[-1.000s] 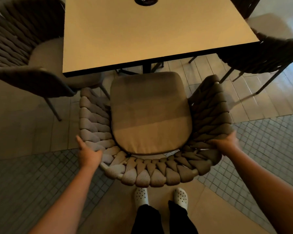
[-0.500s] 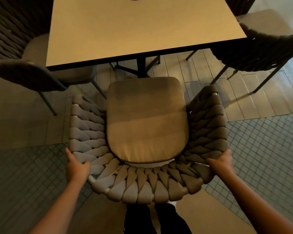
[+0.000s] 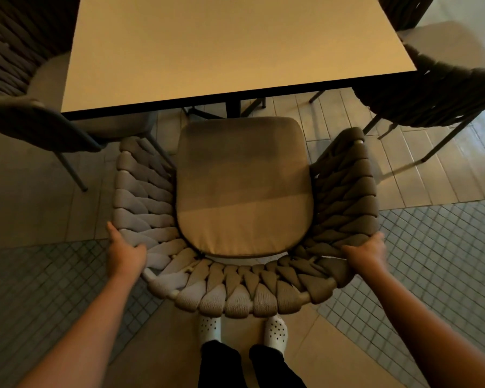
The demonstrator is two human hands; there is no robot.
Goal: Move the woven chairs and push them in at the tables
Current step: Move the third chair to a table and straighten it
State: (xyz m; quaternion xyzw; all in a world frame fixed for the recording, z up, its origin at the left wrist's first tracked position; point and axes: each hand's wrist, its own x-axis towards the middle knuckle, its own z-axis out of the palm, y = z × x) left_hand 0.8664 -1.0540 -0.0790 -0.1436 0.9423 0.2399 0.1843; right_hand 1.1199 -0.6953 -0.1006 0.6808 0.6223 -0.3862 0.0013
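Head view — pale table (image 3: pixel 235 43), tiled floor (image 3: pixel 431 261)

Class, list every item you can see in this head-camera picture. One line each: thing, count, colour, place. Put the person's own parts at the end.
woven chair: 1, grey-brown, centre, facing the table, seat front near its edge
seat cushion: 1, tan, on that chair
table: 1, cream top with dark edge, top centre
side chairs: 2, dark woven, one at left, one at right
floor: small grey tiles near, pale planks by the table
shoes: 2, white with holes, behind the chair
trousers: dark, bottom centre
left hand: on the chair's left back rim
right hand: on its right back rim
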